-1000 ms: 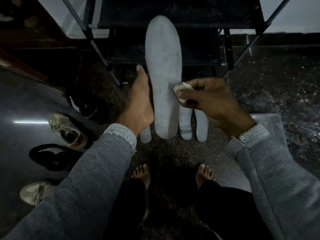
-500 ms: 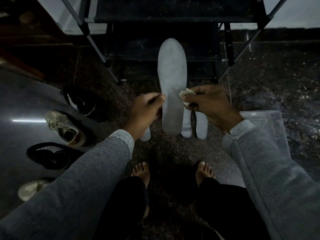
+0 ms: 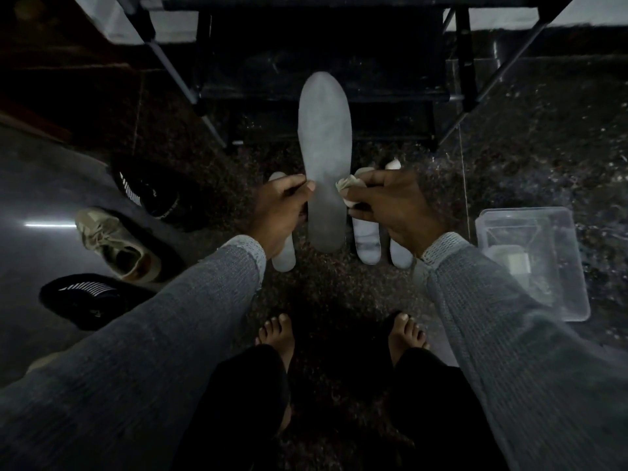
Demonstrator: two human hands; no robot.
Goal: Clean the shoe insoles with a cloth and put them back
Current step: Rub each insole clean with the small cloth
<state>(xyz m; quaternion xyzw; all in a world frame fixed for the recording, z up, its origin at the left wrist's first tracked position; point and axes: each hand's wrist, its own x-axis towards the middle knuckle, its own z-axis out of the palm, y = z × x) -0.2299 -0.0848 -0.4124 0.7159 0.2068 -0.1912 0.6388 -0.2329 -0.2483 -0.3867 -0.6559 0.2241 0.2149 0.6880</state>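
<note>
A grey insole [image 3: 324, 164] is held up lengthwise in front of the person, its toe end pointing away toward the dark shoe rack [image 3: 323, 62] and its heel end nearest the body. The left hand [image 3: 278, 212] has its grip closed on the insole's left edge near the heel half, thumb and fingertips pinching it. The right hand [image 3: 397, 205] has its fingers curled round a crumpled pale cloth [image 3: 348, 185], which is pressed to the insole's right edge just opposite the left hand. Both arms wear grey knitted sleeves. On the speckled floor [image 3: 543, 147] below the held insole lie three more pale insoles: one [image 3: 283, 256] partly hidden under the left hand, and two [image 3: 367, 243] side by side under the right hand. To the left stand shoes in a loose row: a black shoe with white stripes [image 3: 146, 188], a beige lace-up shoe [image 3: 115, 243] just beside it, and another black striped shoe [image 3: 85, 297] nearer the body. To the right sits a clear plastic container [image 3: 533, 263] on the floor, well apart from the shoes. Two bare feet [image 3: 275, 338] show at the bottom, between the arms.
</note>
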